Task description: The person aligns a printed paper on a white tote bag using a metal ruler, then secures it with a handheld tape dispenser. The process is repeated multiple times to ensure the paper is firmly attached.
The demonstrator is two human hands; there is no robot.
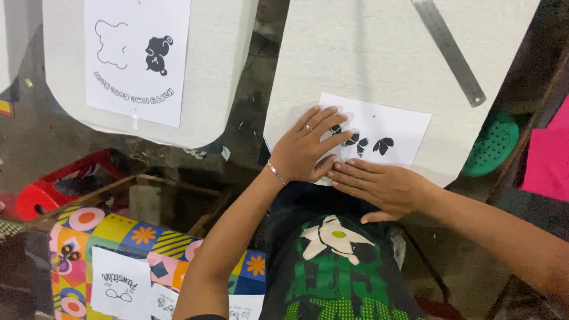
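Observation:
A white sheet printed with black butterfly shapes [391, 133] lies on a white padded board [379, 53]. My left hand [308, 145], with a ring and a bracelet, lies flat on the sheet's left part, fingers spread. My right hand [382, 186] presses flat along the sheet's near edge, fingers pointing left and touching the left hand's fingertips. Neither hand grips anything.
A metal ruler [450, 50] lies on the board's far right. A second white board [219, 71] at the left carries a sheet with a black bear print [136, 59]. Below are a colourful patterned cloth [118, 237] with small printed papers, a red stool [41, 195] and a green plastic item [492, 145].

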